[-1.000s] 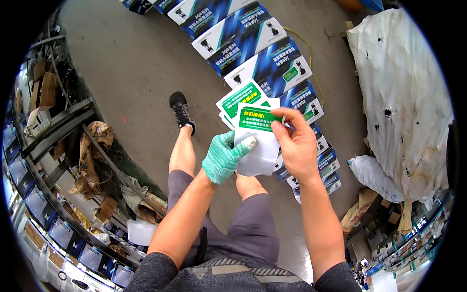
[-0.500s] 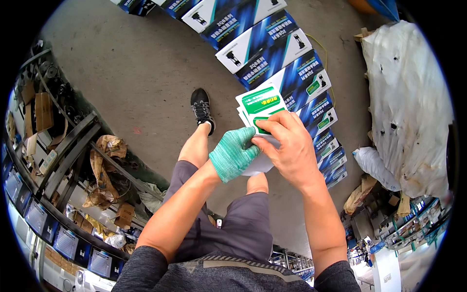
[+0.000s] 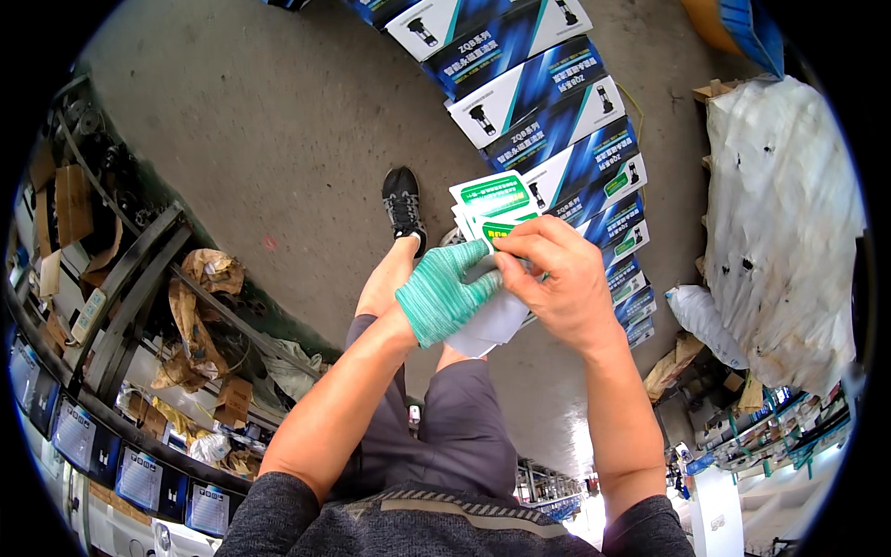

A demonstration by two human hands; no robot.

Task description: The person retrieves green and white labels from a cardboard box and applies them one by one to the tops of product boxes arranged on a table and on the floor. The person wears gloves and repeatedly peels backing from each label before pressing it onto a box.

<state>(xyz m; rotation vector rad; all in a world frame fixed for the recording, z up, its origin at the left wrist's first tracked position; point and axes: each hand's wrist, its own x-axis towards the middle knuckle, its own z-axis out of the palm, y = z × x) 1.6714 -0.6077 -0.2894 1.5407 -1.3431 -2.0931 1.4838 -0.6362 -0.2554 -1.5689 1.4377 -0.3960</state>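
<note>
My left hand (image 3: 444, 295), in a green knitted glove, is closed around a small stack of white sheets printed with green labels (image 3: 492, 193). The lower white sheets (image 3: 487, 327) hang down below the glove. My bare right hand (image 3: 561, 278) pinches at a green sticker (image 3: 499, 228) on the upper part of the stack, thumb and forefinger close together. Its fingertips partly cover that sticker. Just beyond my hands runs a curving row of blue and white printed cartons (image 3: 543, 84); several of the nearer ones carry a green sticker (image 3: 616, 186) on their sides.
At the right stands a bulky load under whitish plastic wrap (image 3: 780, 232), with a blue and orange bin (image 3: 742, 32) beyond it. Metal rails (image 3: 130, 297) with scrap cardboard (image 3: 74, 204) and crumpled brown paper line the left. My shoe (image 3: 404, 206) is on the concrete floor.
My view has shifted, so the cartons sit further right and lower. My right hand's fingers have curled closer together at the sticker, while my left keeps its hold on the sheets.
</note>
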